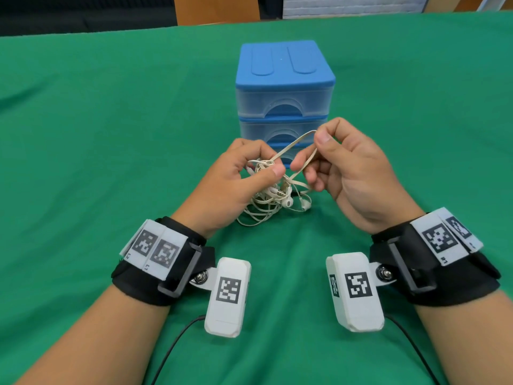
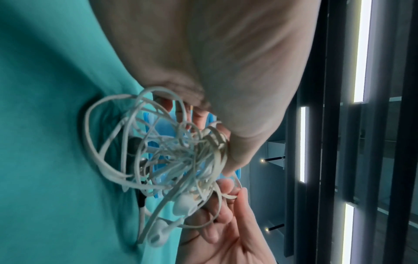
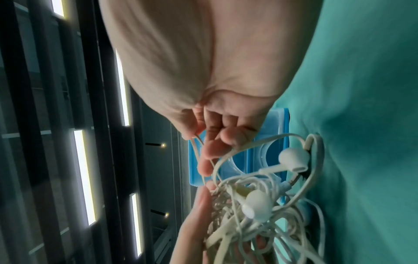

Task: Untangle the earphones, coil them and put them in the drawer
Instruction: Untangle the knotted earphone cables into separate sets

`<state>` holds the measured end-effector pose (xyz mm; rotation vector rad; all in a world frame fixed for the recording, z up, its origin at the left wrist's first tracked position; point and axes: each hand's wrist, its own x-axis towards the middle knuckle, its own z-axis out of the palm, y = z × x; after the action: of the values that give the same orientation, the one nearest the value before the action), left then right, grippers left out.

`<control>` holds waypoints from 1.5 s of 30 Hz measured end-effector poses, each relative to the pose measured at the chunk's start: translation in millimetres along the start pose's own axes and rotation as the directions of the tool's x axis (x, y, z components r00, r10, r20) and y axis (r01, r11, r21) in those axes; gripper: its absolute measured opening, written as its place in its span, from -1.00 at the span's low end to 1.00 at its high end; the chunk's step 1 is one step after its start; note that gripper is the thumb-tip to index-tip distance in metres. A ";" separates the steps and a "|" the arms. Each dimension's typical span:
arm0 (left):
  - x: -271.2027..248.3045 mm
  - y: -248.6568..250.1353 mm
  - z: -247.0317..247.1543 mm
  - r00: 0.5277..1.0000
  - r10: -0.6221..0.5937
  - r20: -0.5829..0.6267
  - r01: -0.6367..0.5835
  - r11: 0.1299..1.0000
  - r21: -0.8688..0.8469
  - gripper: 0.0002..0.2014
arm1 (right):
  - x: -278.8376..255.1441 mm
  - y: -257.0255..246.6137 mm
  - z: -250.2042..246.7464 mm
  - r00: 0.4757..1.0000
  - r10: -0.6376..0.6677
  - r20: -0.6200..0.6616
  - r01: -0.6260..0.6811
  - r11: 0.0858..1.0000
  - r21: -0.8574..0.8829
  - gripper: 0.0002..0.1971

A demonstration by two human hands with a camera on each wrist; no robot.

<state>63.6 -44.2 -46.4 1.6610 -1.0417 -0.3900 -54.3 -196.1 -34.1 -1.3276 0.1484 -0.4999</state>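
A tangled bundle of white earphones (image 1: 270, 195) hangs just above the green cloth, its lower loops touching it. My left hand (image 1: 236, 176) pinches the knot between thumb and fingers; the left wrist view shows the tangle (image 2: 172, 160) up close. My right hand (image 1: 333, 159) pinches a flat loop of cord (image 1: 294, 143) pulled up and to the right from the knot. Two earbuds (image 3: 257, 203) dangle below the knot. The small blue drawer unit (image 1: 284, 87) stands right behind both hands with its translucent drawers closed.
A green cloth (image 1: 111, 134) covers the whole table. A wooden chair back (image 1: 216, 9) stands beyond the far edge. Black cables (image 1: 177, 343) trail from the wrist cameras toward me.
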 end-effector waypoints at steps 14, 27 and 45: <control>0.4 -2.6 2.2 0.999 -0.013 0.043 0.018 0.992 -0.127 -0.88 | -1.4 4.2 -4.1 0.997 0.019 0.077 -0.010 0.995 -0.104 -0.88; -0.2 -2.3 3.0 0.998 -0.033 0.044 0.040 0.985 -0.168 -0.89 | -2.3 0.0 -0.8 0.997 -0.016 0.080 0.003 0.986 0.168 -0.89; -0.6 -3.3 3.5 0.988 -0.138 -0.063 0.129 0.983 -0.130 -0.68 | 1.2 -3.0 -15.5 0.989 -0.047 -0.137 0.058 0.995 0.078 -0.84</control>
<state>62.3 -45.8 -50.8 1.6242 -0.8378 -0.4714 -60.0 -210.9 -34.9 -1.2206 0.2036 -0.6344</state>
